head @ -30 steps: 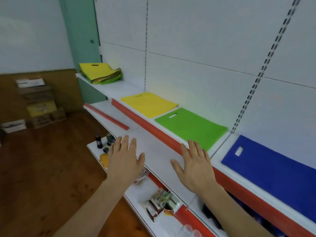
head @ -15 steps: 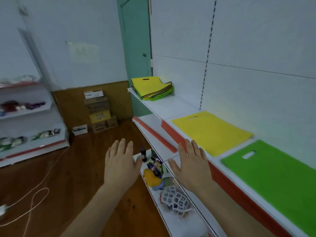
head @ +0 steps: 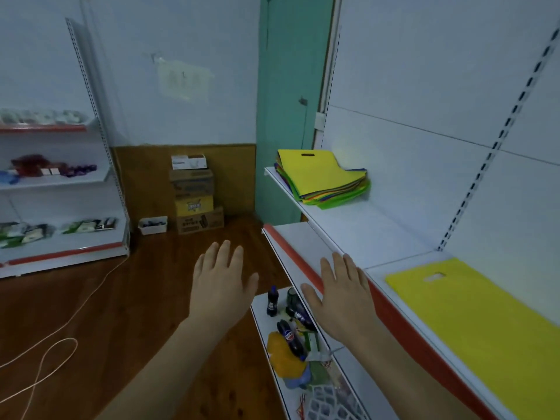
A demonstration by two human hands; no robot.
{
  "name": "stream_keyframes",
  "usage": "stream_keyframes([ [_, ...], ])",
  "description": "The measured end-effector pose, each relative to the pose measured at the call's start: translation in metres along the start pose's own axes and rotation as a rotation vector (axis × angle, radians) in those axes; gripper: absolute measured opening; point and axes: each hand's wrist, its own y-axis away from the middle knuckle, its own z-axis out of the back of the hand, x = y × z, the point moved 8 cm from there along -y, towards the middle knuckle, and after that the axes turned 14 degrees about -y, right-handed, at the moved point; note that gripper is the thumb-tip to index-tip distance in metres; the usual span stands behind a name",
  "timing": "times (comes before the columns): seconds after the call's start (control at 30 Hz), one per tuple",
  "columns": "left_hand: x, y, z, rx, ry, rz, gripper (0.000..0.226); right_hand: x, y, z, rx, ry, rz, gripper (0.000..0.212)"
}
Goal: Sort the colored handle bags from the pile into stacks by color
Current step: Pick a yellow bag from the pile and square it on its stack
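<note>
Fingers of the left hand (head: 222, 286) and right hand (head: 342, 294) are held straight and spread, grasping nothing. The mixed pile of flat fabric handle bags, yellow on top (head: 322, 177), is recorded at the far left end of the white upper shelf (head: 357, 231); a single flat yellow handle bag (head: 472, 316) lies at the near right. Risk, as judged: several layers may be lifted together, since the pile's edges overlap unevenly. Against the earlier frame, the view is turned leftward; green and blue bags are out of sight.
</note>
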Motion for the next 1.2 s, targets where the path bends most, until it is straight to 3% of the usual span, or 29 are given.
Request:
stream_keyframes([
  [0.43,0.023,-0.210,-0.069,-0.024,0.068,-0.170,0.070,0.009,-0.181,-0.042,-0.097,0.021,-0.153,0.091],
  [0.77,-0.026,-0.387,-0.114,-0.061,0.041,-0.349,0.069,-0.036,-0.339,-0.059,-0.261,-0.004,-0.225,0.081],
  [0.97,-0.063,-0.471,-0.138,-0.095,0.069,-0.458,0.070,-0.066,-0.399,-0.068,-0.268,0.055,-0.321,0.083],
  [1.2,-0.116,-0.559,-0.173,-0.139,0.109,-0.611,0.076,-0.101,-0.438,-0.074,-0.271,0.168,-0.574,0.088],
])
